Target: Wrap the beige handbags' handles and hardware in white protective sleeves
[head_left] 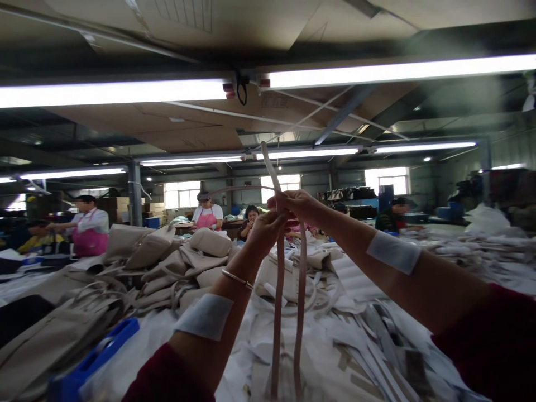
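Note:
Out in front, at about eye height, my left hand (270, 226) and my right hand (296, 205) meet on a long beige bag strap (278, 312). Fingers of both hands are closed around it. One end of the strap sticks up above the hands, and a thin length reaches out to the left. Two lengths hang down side by side toward the table. Just how the strap folds between my fingers is hidden. Behind and below the hands lies a heap of beige bags (209, 245).
A blue tape dispenser-like object (100, 354) lies at the lower left beside a large beige bag (58, 340). White sheets and wrapping (355, 279) cover the right side. Several people work farther back, two in pink aprons (90, 231). Lit tubes (402, 71) hang overhead.

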`<control>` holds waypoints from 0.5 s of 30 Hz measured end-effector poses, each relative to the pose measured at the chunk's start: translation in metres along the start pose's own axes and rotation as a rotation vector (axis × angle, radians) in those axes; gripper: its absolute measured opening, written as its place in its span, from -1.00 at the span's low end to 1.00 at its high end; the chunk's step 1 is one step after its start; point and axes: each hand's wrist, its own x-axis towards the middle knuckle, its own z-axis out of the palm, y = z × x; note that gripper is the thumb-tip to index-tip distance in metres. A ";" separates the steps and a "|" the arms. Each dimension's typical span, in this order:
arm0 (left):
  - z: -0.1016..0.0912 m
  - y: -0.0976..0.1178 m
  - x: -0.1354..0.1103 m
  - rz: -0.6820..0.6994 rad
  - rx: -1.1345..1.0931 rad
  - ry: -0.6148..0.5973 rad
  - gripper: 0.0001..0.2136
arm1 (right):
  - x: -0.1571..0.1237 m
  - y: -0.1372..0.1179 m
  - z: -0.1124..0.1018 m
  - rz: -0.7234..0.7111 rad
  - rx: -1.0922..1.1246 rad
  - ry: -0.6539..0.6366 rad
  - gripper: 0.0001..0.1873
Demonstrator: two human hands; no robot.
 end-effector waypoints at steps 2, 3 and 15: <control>0.001 -0.002 -0.002 0.010 0.028 -0.004 -0.59 | -0.004 -0.006 0.003 0.054 0.182 -0.028 -0.52; 0.001 -0.003 -0.004 0.012 0.041 -0.010 -0.61 | -0.005 -0.009 0.003 0.076 0.266 -0.045 -0.54; 0.004 0.012 -0.005 -0.080 -0.048 -0.180 -0.63 | 0.000 -0.038 -0.005 -0.073 0.375 -0.151 -0.78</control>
